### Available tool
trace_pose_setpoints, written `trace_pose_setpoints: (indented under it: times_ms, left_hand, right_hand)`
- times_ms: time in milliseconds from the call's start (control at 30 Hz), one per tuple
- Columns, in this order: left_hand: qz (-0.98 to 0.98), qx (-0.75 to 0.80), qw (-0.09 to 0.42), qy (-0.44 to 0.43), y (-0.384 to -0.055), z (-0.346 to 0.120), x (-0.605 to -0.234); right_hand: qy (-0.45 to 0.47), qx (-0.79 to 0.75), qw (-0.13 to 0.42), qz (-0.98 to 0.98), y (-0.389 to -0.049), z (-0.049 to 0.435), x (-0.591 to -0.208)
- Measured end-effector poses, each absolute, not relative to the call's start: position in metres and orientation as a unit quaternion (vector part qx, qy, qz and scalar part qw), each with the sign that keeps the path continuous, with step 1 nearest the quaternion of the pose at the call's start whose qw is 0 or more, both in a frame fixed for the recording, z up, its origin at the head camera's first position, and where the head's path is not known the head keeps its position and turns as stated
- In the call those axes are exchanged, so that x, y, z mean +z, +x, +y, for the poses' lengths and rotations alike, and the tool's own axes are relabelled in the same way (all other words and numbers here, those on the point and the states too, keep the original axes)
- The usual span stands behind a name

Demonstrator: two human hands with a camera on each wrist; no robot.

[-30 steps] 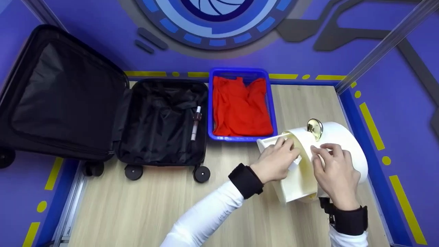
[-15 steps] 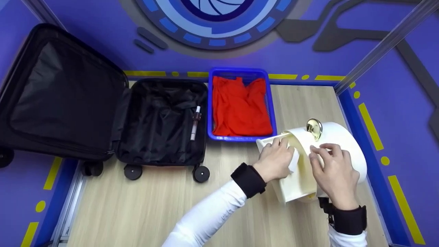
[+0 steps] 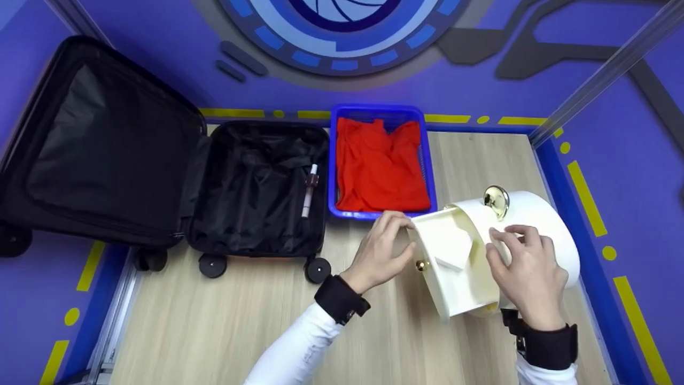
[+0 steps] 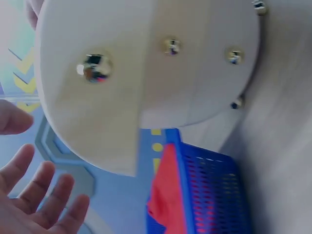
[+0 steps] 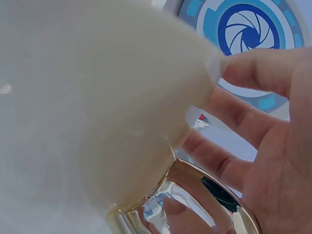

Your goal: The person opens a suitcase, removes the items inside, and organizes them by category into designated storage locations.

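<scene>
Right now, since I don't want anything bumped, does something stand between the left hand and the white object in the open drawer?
Yes: the drawer front, with its gold knob, stands between the left hand and the white object. Nothing visible covers that object from above.

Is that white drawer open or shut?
Open. The drawer sticks out of the rounded white box, and from above you can see something white inside it.

Both arms [image 3: 296,342] stretched forward, left hand [image 3: 375,255] spread, right hand [image 3: 529,272] seemingly loosely bent
</scene>
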State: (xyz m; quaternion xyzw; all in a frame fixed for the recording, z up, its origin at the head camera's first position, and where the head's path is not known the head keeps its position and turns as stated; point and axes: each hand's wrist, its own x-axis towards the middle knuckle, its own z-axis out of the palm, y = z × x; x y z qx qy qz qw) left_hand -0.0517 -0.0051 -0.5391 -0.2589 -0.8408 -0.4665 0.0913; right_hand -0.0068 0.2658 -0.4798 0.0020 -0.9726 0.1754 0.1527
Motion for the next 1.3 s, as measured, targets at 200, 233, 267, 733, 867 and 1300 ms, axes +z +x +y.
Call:
trace_pose_setpoints:
  times_ms: [200, 233, 267, 733, 867, 1300]
  left_hand:
    - [-0.825, -0.493, 0.074, -0.266, -0.032, -0.006, -0.562]
    - [-0.822, -0.496, 0.070, -0.271, -0.028, -0.004, -0.565]
    - [-0.820, -0.497, 0.068, -0.277, -0.025, -0.002, -0.568]
    - [-0.795, -0.556, 0.024, -0.241, -0.012, 0.015, -0.587]
    - [-0.794, -0.551, 0.031, -0.256, -0.016, 0.019, -0.582]
    - [-0.815, -0.509, 0.024, -0.278, -0.031, 0.048, -0.571]
  right_hand:
    - [0.000, 0.174, 0.150, -0.973, -0.006, 0.267, -0.480]
    - [0.000, 0.174, 0.149, -0.973, -0.006, 0.267, -0.479]
    - [-0.001, 0.174, 0.148, -0.973, -0.006, 0.267, -0.479]
    - [-0.001, 0.174, 0.144, -0.974, -0.006, 0.266, -0.479]
    - [0.002, 0.175, 0.142, -0.974, -0.005, 0.267, -0.479]
    - [0.004, 0.167, 0.114, -0.979, -0.006, 0.268, -0.477]
